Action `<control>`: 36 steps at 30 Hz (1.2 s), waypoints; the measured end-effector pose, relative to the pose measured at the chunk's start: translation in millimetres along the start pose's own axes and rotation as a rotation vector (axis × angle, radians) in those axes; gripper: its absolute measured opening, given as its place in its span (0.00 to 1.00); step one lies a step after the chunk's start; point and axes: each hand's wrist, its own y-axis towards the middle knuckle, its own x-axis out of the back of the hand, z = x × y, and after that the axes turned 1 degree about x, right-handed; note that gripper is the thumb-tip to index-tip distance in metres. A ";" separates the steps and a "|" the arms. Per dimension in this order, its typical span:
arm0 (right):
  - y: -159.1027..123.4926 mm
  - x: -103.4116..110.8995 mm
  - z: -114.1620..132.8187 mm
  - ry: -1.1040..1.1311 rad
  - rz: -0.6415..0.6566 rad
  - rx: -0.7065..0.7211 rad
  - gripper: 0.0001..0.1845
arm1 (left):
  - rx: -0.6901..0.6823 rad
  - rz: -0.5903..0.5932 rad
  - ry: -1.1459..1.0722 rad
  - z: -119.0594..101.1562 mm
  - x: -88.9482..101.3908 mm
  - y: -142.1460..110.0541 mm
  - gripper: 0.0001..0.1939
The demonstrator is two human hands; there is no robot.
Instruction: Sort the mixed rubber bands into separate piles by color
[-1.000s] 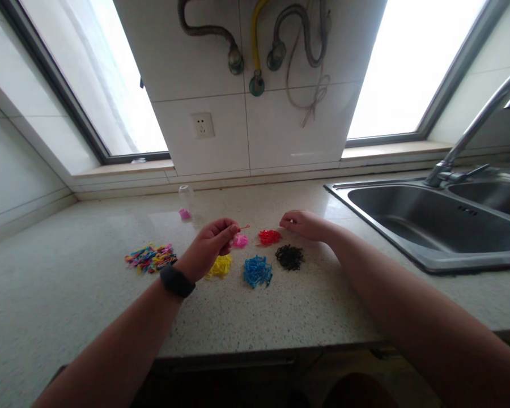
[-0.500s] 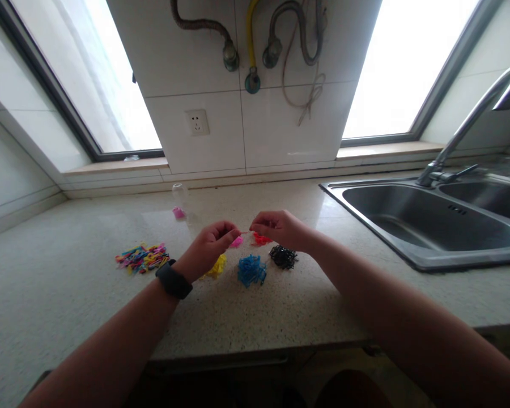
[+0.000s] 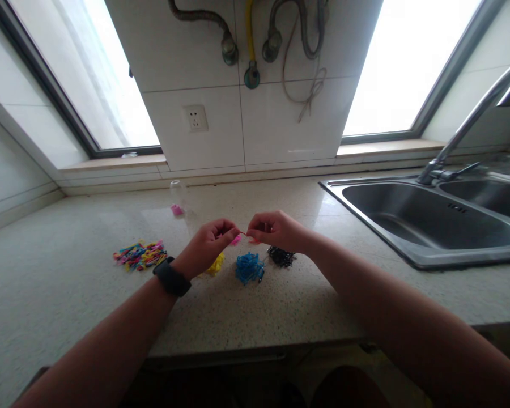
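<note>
My left hand [image 3: 210, 243], with a dark watch on its wrist, pinches one end of a thin reddish rubber band [image 3: 243, 233]. The fingertips of my right hand [image 3: 276, 231] are closed on the band's other end, close to the left fingertips. Below the hands lie sorted piles of small bands: yellow [image 3: 216, 264], partly behind my left hand, blue [image 3: 249, 268] in the middle, and black [image 3: 281, 256] under my right wrist. Pink bands [image 3: 236, 240] and red bands [image 3: 254, 241] show only in part beyond the fingers. Farther left is a mixed-colour pile [image 3: 140, 255].
A clear plastic container [image 3: 177, 191] stands at the back of the speckled counter [image 3: 280, 317], by a small pink piece [image 3: 177, 210]. To the right is a steel sink [image 3: 425, 221] with a tap [image 3: 471, 122]. A socket [image 3: 195, 118] and pipes are on the tiled wall.
My hands have come slightly closer together, the right one shifting left, with the band still between them. The view has shifted a little.
</note>
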 end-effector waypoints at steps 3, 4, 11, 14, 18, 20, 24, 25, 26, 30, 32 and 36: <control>-0.5 0.5 0.5 0.004 0.008 -0.002 0.11 | -0.011 -0.017 0.010 -0.5 0.4 0.1 0.15; -0.7 0.5 0.8 0.011 0.010 -0.007 0.11 | -0.014 -0.018 0.012 -0.6 0.5 0.2 0.15; -0.8 0.1 -1.4 0.013 0.017 -0.011 0.12 | -0.011 -0.025 0.031 -1.7 0.5 -0.2 0.15; -0.7 -0.7 -4.4 -0.008 0.014 0.014 0.12 | -0.009 -0.026 0.026 -1.8 0.0 -0.2 0.15; -0.7 -1.7 -4.4 -0.014 0.016 0.032 0.11 | -0.011 -0.022 0.006 -2.5 -0.5 -0.4 0.15; -0.7 -1.9 -3.2 -0.010 0.014 0.030 0.10 | -0.012 -0.018 -0.007 -2.8 -0.3 -0.7 0.14; -0.6 -1.9 -1.0 -0.012 0.004 0.022 0.10 | -0.020 0.015 -0.003 -2.1 1.1 -1.4 0.14; -0.6 -1.8 -0.4 -0.013 0.002 0.018 0.10 | -0.023 0.017 -0.005 -1.8 1.4 -1.6 0.14; -0.6 -1.7 0.2 -0.014 0.000 0.015 0.10 | -0.025 0.015 -0.011 -1.5 1.7 -1.8 0.14; -0.6 -2.2 3.5 0.006 -0.024 0.004 0.10 | -0.030 0.001 -0.036 0.4 1.9 -1.8 0.15; -0.4 -3.5 5.0 0.025 -0.046 0.002 0.09 | -0.031 -0.002 -0.032 2.3 1.6 -1.2 0.15; -0.1 -6.8 6.7 0.069 -0.057 0.007 0.10 | -0.046 -0.014 -0.022 6.3 1.3 -0.2 0.13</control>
